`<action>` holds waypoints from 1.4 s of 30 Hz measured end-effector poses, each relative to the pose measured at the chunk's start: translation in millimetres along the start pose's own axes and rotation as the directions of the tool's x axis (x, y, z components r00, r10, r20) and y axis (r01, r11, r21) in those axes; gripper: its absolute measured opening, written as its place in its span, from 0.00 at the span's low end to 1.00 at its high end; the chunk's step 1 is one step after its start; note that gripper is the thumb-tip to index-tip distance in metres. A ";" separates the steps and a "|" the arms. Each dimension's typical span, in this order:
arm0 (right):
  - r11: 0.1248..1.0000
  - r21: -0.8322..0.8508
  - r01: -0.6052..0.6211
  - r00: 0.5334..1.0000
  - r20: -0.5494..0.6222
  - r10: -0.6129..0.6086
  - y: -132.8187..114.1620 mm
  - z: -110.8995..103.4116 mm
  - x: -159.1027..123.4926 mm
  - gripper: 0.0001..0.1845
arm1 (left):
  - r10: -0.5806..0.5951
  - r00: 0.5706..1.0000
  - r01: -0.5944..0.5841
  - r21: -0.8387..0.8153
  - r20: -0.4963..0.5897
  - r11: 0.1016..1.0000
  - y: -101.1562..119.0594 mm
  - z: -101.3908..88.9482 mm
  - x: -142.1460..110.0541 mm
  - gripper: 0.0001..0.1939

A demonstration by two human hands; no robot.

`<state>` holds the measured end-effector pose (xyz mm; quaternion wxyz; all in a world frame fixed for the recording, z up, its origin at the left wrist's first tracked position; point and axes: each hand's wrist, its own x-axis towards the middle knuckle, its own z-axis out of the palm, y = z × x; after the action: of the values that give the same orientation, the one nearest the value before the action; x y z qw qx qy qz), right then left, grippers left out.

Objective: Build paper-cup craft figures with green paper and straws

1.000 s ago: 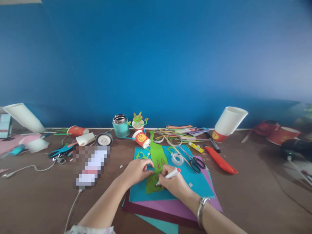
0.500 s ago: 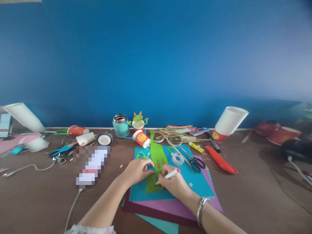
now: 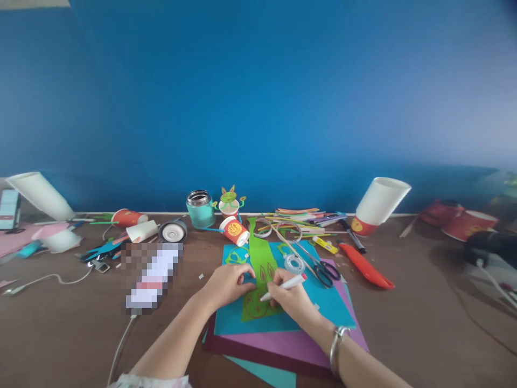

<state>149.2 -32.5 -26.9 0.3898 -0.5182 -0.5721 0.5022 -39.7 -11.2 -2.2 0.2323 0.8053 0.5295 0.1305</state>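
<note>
My right hand (image 3: 291, 298) grips a white marker (image 3: 287, 285) with a red end, its tip at the strip of green paper (image 3: 260, 254). On this strip a face and two pointed ears are drawn in reddish lines. My left hand (image 3: 229, 285) rests at the strip's left edge, holding nothing, thumb and forefinger apart. Beneath lies a blue sheet (image 3: 332, 310) on top of purple sheets (image 3: 283, 345). A tape roll (image 3: 294, 263) and black-handled scissors (image 3: 326, 272) lie beyond my right hand. Green paper cut-outs (image 3: 236, 255) are past my left hand.
Behind the sheets stand a turquoise jar (image 3: 201, 209) and a paper cup (image 3: 229, 207) with a green face. A red-and-white cup (image 3: 235, 230) lies tipped over. Coloured sticks (image 3: 301, 218), a red pouch (image 3: 365, 265), stacked cups (image 3: 382, 202) and a blurred phone (image 3: 155, 275) lie around.
My right hand and the marker have shifted slightly right and up, uncovering more of the drawn face. My left hand stays where it was.
</note>
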 end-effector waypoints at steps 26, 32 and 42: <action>0.912 0.411 -0.016 0.991 -0.117 0.070 -12.7 -14.1 6.8 0.17 | -0.012 0.990 0.007 -0.039 -0.140 0.999 4.2 -3.5 -2.4 0.14; 0.989 0.055 0.140 0.990 -0.039 -0.138 -10.6 -10.7 6.8 0.11 | 0.009 0.996 -0.009 -0.001 -0.088 1.000 6.1 -0.5 -2.7 0.07; 0.990 -0.110 0.092 0.996 0.015 -0.091 1.4 -2.5 9.9 0.12 | 0.002 0.999 -0.002 -0.002 -0.047 1.000 4.5 -0.7 -1.4 0.07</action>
<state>150.4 -22.4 -28.6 0.3802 -0.5097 -0.6243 0.4538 -37.1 -13.8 0.8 0.2204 0.8025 0.5338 0.1500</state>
